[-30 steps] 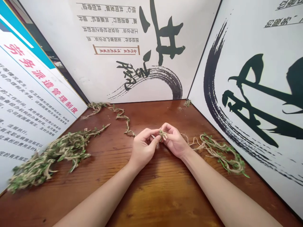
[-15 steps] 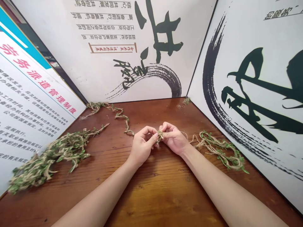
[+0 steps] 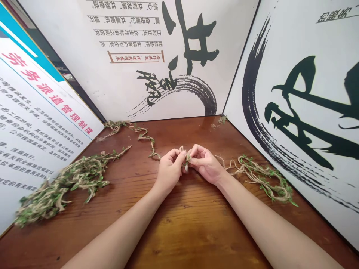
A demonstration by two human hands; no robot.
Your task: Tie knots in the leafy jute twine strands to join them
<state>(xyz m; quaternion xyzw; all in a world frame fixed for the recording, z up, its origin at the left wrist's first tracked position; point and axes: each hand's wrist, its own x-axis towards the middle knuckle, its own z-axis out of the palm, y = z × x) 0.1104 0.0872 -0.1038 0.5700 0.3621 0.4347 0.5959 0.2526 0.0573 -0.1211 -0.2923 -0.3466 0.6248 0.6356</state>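
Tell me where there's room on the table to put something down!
The biggest bare patch of the wooden table lies between the left forearm and right forearm, below both hands. Another sits at the back, between the thin leafy twine and the small sprig. Crowded: the big twine pile at left, the twine bunch at right.

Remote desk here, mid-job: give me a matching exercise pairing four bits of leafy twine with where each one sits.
Things:
1. Twine tuft
2. Thick leafy bundle
3. Looped twine pile
4. Small corner clump

Places:
A. Far corner of the wooden table
B. Left side of the table, by the printed notice panel
C. Right side of the table, by the calligraphy panel
D. Pinched between the left hand and right hand

Pairs: 1-D, 2-B, 3-C, 4-A
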